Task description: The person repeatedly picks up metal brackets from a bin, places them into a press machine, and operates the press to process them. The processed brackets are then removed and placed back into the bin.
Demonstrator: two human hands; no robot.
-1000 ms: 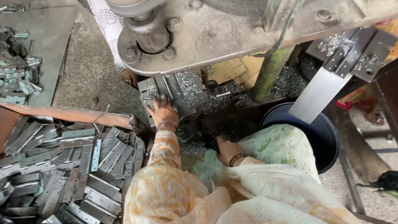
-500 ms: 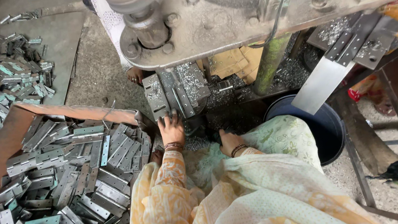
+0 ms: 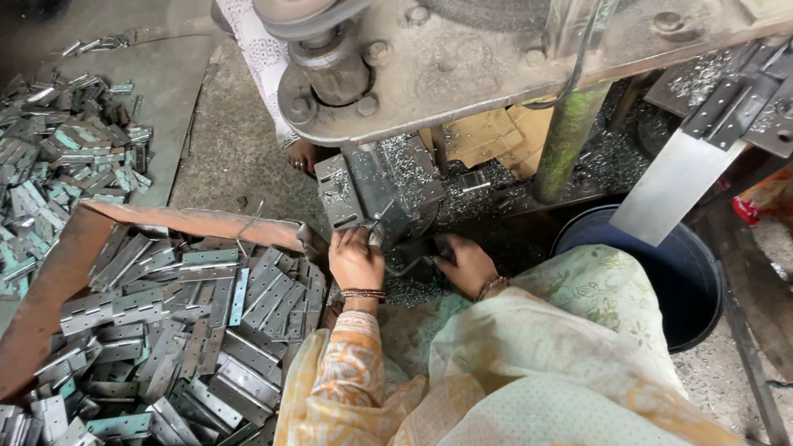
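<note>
Hands at the press bed under a belt-driven machine.
Left hand (image 3: 355, 258) fingers curl on a metal piece (image 3: 388, 239); right hand (image 3: 465, 263) grip unclear. Tray of hinges (image 3: 170, 352) sits left.

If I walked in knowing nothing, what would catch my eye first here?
Probably the rusty metal tray at left, heaped with flat grey steel hinges. At the centre, the left hand and right hand work close together under the big grey belt-driven press machine, with a dark round bucket just right of them.
</note>
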